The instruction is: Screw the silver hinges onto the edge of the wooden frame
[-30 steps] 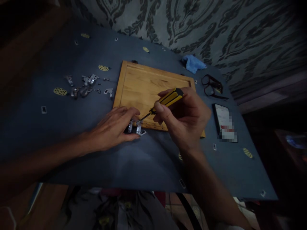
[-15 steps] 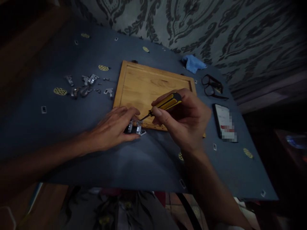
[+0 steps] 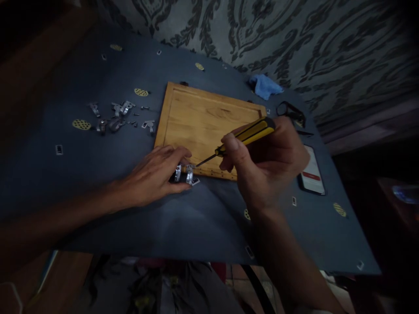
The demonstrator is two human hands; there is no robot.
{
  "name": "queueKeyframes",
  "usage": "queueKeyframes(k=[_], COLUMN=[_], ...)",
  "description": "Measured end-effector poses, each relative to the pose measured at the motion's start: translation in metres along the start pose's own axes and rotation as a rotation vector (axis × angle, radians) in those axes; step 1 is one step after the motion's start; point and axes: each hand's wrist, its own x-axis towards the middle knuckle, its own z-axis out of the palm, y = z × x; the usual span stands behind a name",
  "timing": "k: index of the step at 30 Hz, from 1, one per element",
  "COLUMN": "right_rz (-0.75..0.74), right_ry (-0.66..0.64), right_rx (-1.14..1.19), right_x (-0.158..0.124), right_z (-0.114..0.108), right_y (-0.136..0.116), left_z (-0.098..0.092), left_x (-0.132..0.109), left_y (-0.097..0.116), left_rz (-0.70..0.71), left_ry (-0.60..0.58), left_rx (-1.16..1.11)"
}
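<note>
Yellow-and-black screwdriver (image 3: 252,132), held in the right hand (image 3: 266,163), slants down-left, tip just beside the metal clasp (image 3: 189,175) at the near edge of the wooden board (image 3: 199,111). Left hand (image 3: 160,172), nearer, brackets the clasp; grip unclear.

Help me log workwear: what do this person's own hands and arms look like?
The left hand and right hand wear no gloves, and no watch or bracelet shows. Both forearms are bare. A pale edge, perhaps a sleeve, shows by the right one.
</note>
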Motion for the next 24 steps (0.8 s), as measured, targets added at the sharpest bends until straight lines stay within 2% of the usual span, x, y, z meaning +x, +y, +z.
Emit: queueKeyframes(k=[8, 21, 24], right_rz=[0.048, 0.094, 0.082], right_ry=[-0.018, -0.078, -0.158], right_rx=[0.041, 0.031, 0.061], right_x=[-0.0036, -0.0041, -0.0011], right_z=[0.0049, 0.0023, -0.0019], right_y=[0.0014, 0.0059, 0.0052], left_z=[0.0026, 0.0001, 0.0004], left_x=[-0.0002, 0.0010, 0.0012], left_y=[-0.0010, 0.0021, 0.0020], left_rz=[0.018, 0.012, 0.000], left_ry=[0.027, 0.002, -0.007], left_rx=[0.010, -0.003, 0.003])
